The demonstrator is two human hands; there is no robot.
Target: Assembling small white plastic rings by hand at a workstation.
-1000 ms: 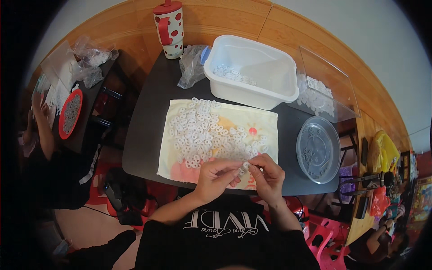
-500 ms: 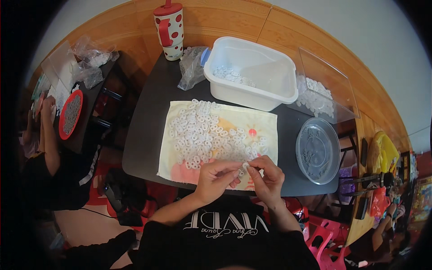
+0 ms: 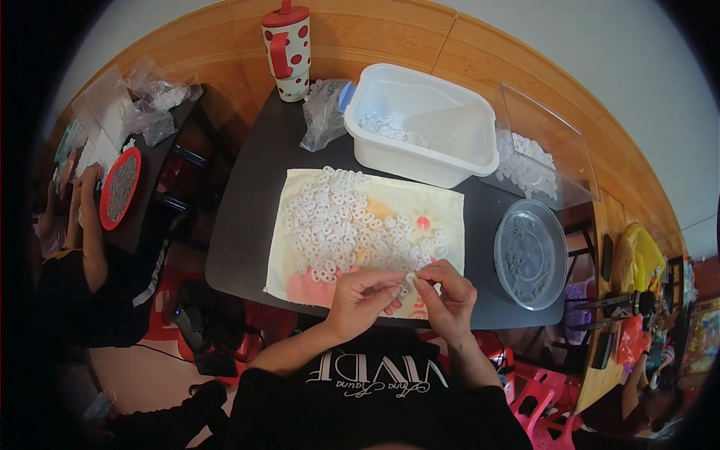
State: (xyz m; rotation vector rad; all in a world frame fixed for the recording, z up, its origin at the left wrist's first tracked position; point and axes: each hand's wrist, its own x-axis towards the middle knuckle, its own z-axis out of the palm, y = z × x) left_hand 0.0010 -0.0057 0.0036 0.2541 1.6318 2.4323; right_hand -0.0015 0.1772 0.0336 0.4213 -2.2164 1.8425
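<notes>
Near the front edge of the cloth, both of my hands meet over a small white plastic piece with round holes (image 3: pixel 408 284). My left hand (image 3: pixel 358 301) pinches it from one side, thumb against fingertips. On the other side, my right hand (image 3: pixel 450 300) closes thumb and forefinger on the same piece. Its finer details are too small to make out. Beyond my hands, a pile of similar white two-holed pieces (image 3: pixel 330 225) spreads over a cream cloth (image 3: pixel 448 210) with pink and orange prints.
Behind the cloth stands a white tub (image 3: pixel 420 163) holding more pieces. To its right are a clear box (image 3: pixel 574 154) with white parts and a round clear dish (image 3: pixel 530 289) with small dark parts. A spotted tumbler (image 3: pixel 298 56) and plastic bag (image 3: pixel 324 120) stand back left. Another person works at left.
My hands keep their pinch on the white piece, almost still. The whole view has shifted very slightly. At the left table, the other person's hand has moved a little.
</notes>
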